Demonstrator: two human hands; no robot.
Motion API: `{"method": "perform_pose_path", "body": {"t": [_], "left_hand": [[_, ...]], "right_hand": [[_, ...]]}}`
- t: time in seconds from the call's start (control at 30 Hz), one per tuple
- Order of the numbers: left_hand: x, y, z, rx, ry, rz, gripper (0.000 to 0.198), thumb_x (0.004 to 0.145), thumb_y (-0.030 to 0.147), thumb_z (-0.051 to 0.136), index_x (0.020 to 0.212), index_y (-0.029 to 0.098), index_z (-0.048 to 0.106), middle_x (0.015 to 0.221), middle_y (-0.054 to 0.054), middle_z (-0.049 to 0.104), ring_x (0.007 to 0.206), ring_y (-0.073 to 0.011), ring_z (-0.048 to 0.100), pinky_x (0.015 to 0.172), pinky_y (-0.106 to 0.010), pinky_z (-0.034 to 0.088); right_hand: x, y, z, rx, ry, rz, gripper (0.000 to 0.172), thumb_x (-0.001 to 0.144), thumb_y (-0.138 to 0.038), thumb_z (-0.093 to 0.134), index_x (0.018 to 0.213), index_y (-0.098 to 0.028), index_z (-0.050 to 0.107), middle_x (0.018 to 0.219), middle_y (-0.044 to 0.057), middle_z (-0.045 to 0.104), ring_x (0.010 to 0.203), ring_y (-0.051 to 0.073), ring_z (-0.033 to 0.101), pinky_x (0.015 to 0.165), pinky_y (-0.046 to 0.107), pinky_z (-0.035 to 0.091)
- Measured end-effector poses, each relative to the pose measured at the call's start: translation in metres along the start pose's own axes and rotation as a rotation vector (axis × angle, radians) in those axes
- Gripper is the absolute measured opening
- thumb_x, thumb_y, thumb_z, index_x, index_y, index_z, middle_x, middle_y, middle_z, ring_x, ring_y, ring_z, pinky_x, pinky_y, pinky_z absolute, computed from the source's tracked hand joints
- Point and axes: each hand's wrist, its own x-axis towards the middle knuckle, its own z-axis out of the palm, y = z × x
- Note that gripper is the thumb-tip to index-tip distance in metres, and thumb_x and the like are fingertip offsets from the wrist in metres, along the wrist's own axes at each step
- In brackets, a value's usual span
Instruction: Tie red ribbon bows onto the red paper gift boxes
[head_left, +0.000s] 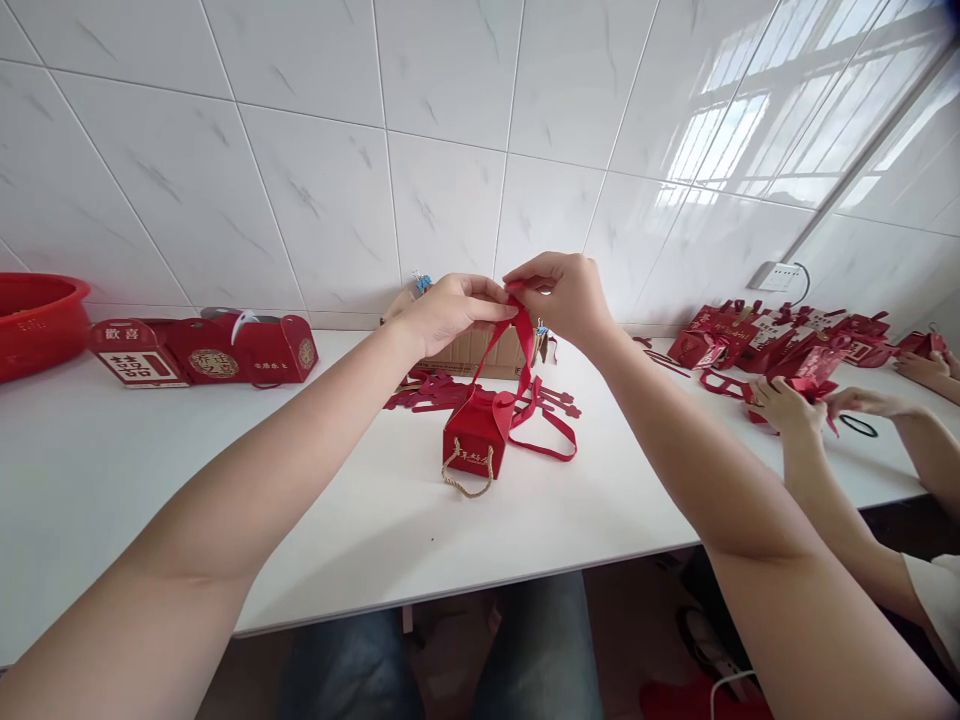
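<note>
A small red gift box [476, 435] with gold lettering and a twisted rope handle [466, 491] stands on the white table before me. Above it my left hand [457, 312] and my right hand [566, 295] meet, both pinching a red ribbon [523, 335] between closed fingertips. From there the ribbon runs down to the top of the box, and a loose length curls on the table to its right. Exactly how the ribbon crosses between my fingers is hidden. Flat dark-red strips [427, 390] lie in a heap behind the box.
A cardboard box [480, 352] stands by the tiled wall. Larger red boxes [202, 352] and a red basin [37, 325] are on the left. At right, a co-worker's hands [791, 405] handle red packaging near several finished-looking red boxes [757, 340].
</note>
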Motion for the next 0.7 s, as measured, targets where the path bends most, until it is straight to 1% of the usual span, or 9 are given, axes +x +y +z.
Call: {"method": "perform_pose_path", "body": {"t": [0.07, 0.17, 0.2, 0.27, 0.33, 0.37, 0.43, 0.53, 0.7], "left_hand": [[0.001, 0.000, 0.001, 0.019, 0.026, 0.004, 0.011, 0.064, 0.011, 0.075, 0.071, 0.015, 0.069, 0.077, -0.002, 0.067, 0.076, -0.0135, 0.064, 0.082, -0.033, 0.049], [0.002, 0.001, -0.001, -0.033, 0.035, -0.012, 0.011, 0.068, 0.008, 0.070, 0.076, 0.014, 0.070, 0.080, -0.005, 0.069, 0.078, -0.0146, 0.065, 0.080, -0.032, 0.050], [0.002, 0.002, -0.002, -0.060, 0.038, -0.023, 0.010, 0.069, 0.007, 0.068, 0.077, 0.013, 0.070, 0.080, -0.006, 0.069, 0.078, -0.0150, 0.065, 0.079, -0.032, 0.050], [0.002, 0.003, -0.004, -0.110, 0.058, -0.038, 0.006, 0.070, 0.007, 0.067, 0.074, 0.012, 0.069, 0.076, -0.007, 0.068, 0.074, -0.0146, 0.065, 0.073, -0.030, 0.051], [0.002, 0.005, -0.005, -0.140, 0.080, -0.035, 0.004, 0.073, 0.010, 0.066, 0.070, 0.012, 0.067, 0.071, -0.005, 0.065, 0.069, -0.0132, 0.063, 0.067, -0.028, 0.049], [0.003, 0.006, -0.005, -0.145, 0.086, -0.025, 0.006, 0.074, 0.012, 0.066, 0.068, 0.012, 0.066, 0.070, -0.004, 0.064, 0.066, -0.0124, 0.062, 0.065, -0.028, 0.048], [0.003, 0.008, -0.005, -0.138, 0.086, 0.002, 0.010, 0.076, 0.015, 0.067, 0.068, 0.012, 0.065, 0.068, -0.003, 0.063, 0.065, -0.0118, 0.061, 0.063, -0.027, 0.048], [0.003, 0.010, -0.003, -0.094, 0.100, 0.040, 0.010, 0.076, 0.017, 0.067, 0.069, 0.013, 0.064, 0.068, -0.003, 0.062, 0.064, -0.0121, 0.060, 0.065, -0.028, 0.049], [-0.007, 0.015, -0.003, -0.008, 0.183, 0.115, 0.009, 0.077, 0.017, 0.068, 0.070, 0.014, 0.063, 0.068, -0.002, 0.062, 0.064, -0.0123, 0.061, 0.068, -0.030, 0.053]], "right_hand": [[-0.003, 0.005, 0.001, 0.083, 0.011, 0.064, 0.011, 0.073, -0.018, 0.067, 0.081, -0.018, 0.074, 0.082, 0.004, 0.070, 0.076, 0.018, 0.065, 0.069, 0.033, 0.051], [-0.014, 0.020, -0.002, 0.141, -0.036, 0.206, 0.030, 0.074, -0.040, 0.072, 0.096, -0.020, 0.073, 0.096, 0.006, 0.070, 0.080, 0.017, 0.064, 0.064, 0.028, 0.050], [-0.018, 0.026, -0.004, 0.143, -0.104, 0.267, 0.037, 0.075, -0.048, 0.070, 0.098, -0.020, 0.073, 0.095, 0.006, 0.070, 0.077, 0.016, 0.062, 0.062, 0.027, 0.049], [-0.029, 0.036, -0.007, 0.155, -0.315, 0.370, 0.046, 0.076, -0.059, 0.064, 0.098, -0.020, 0.074, 0.087, 0.005, 0.069, 0.069, 0.014, 0.059, 0.056, 0.025, 0.045], [-0.038, 0.041, -0.007, 0.210, -0.467, 0.414, 0.048, 0.076, -0.062, 0.063, 0.100, -0.022, 0.074, 0.078, 0.002, 0.065, 0.062, 0.011, 0.054, 0.053, 0.024, 0.041], [-0.041, 0.041, -0.005, 0.258, -0.496, 0.424, 0.048, 0.075, -0.062, 0.064, 0.101, -0.022, 0.073, 0.074, 0.000, 0.063, 0.059, 0.009, 0.051, 0.052, 0.023, 0.040], [-0.043, 0.036, 0.000, 0.378, -0.491, 0.430, 0.045, 0.075, -0.060, 0.066, 0.099, -0.022, 0.072, 0.066, -0.003, 0.056, 0.054, 0.007, 0.046, 0.051, 0.022, 0.039], [-0.037, 0.025, 0.010, 0.527, -0.405, 0.414, 0.040, 0.072, -0.057, 0.070, 0.088, -0.020, 0.069, 0.061, -0.006, 0.050, 0.050, 0.005, 0.043, 0.049, 0.021, 0.038], [-0.016, 0.011, 0.016, 0.586, -0.224, 0.290, 0.036, 0.069, -0.052, 0.075, 0.079, -0.018, 0.066, 0.071, -0.002, 0.062, 0.056, 0.006, 0.052, 0.053, 0.020, 0.044]]}}
